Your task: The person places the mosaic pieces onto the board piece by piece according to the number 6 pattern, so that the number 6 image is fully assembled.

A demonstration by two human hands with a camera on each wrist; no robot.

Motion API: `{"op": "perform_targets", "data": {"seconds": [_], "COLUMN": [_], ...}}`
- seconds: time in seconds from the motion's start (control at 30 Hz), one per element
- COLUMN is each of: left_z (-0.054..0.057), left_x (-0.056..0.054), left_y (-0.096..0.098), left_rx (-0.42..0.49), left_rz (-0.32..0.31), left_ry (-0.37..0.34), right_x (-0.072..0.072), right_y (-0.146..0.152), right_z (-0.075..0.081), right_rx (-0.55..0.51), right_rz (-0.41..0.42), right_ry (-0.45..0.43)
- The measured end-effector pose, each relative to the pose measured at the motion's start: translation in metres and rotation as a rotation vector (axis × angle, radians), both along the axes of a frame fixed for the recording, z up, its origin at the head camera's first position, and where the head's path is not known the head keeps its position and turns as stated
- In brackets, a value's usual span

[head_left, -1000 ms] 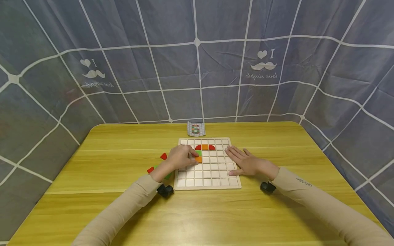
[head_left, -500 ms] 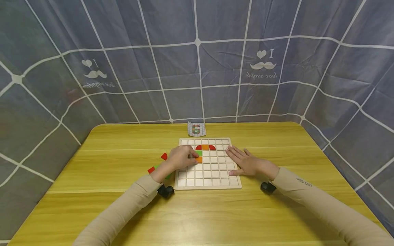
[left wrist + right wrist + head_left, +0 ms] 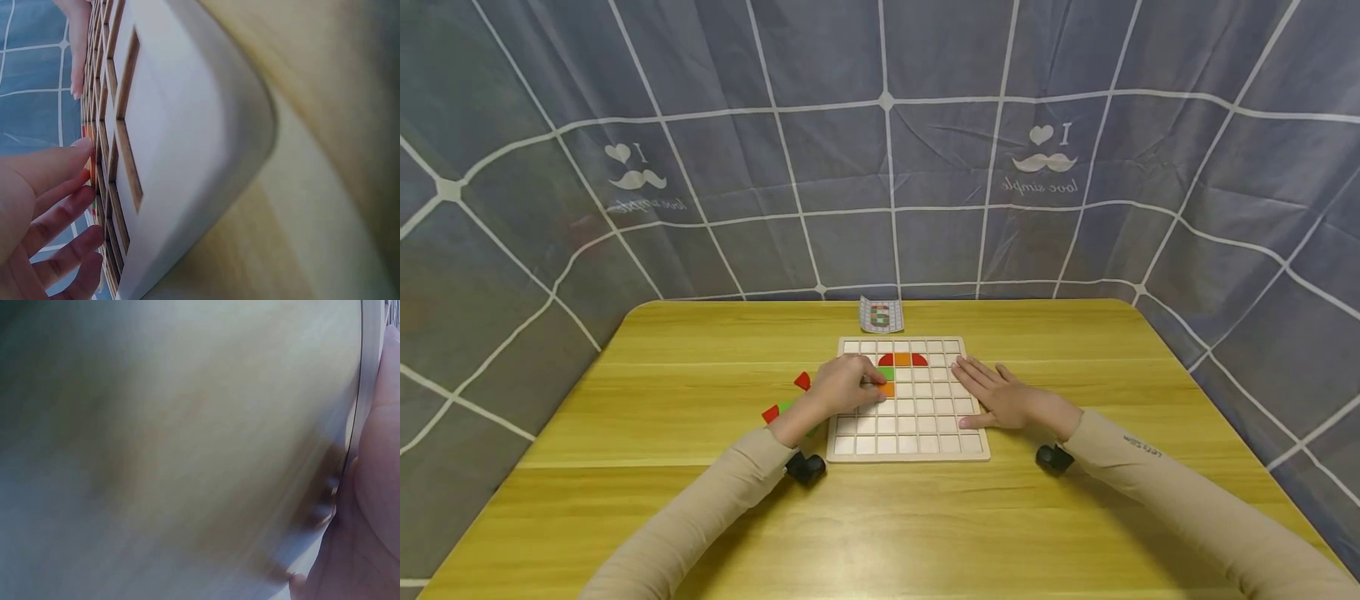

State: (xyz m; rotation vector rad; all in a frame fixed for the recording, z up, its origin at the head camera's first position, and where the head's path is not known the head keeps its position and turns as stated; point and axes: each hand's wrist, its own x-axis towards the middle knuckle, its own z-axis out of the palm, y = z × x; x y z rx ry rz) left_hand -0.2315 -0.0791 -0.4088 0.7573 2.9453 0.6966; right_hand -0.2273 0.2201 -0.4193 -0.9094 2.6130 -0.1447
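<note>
A wooden grid board (image 3: 917, 447) lies on the table. My left hand (image 3: 842, 385) reaches over its left side, thumb and index finger pinching an orange square tile (image 3: 888, 390) at a cell. Just above that tile sits a green square tile (image 3: 887, 372). In the upper row, another orange tile (image 3: 902, 359) lies between two red rounded tiles (image 3: 920, 360). My right hand (image 3: 1006, 398) rests flat on the board's right edge, fingers straight and spread. The left wrist view shows the left thumb (image 3: 59, 165) low over the grid, its other fingers loosely bent.
Loose red pieces (image 3: 802, 380) and green pieces (image 3: 786, 407) lie left of the board, partly hidden by the left forearm. A small pattern card (image 3: 881, 316) stands behind the board. A grey checked curtain (image 3: 820, 167) surrounds the table (image 3: 925, 533).
The camera view shifts slightly. Both hands and the tiles keep their places on the board.
</note>
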Motion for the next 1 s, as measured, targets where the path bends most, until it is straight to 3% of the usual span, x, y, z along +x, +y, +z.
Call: {"op": "perform_targets", "data": {"seconds": [0.23, 0.6, 1.0], "left_z": [0.005, 0.015, 0.018], "left_x": [0.004, 0.007, 0.03], "left_y": [-0.01, -0.037, -0.072], "left_rx": [0.032, 0.001, 0.026], "left_rz": [-0.025, 0.03, 0.023], "left_ry": [-0.025, 0.011, 0.057], "right_x": [0.001, 0.0, -0.001], "right_y": [-0.001, 0.002, 0.001], "right_z": [0.0, 0.0, -0.003], "right_rx": [-0.01, -0.049, -0.07], "right_rz": [0.002, 0.016, 0.037], "right_ry": [0.003, -0.002, 0.022]}}
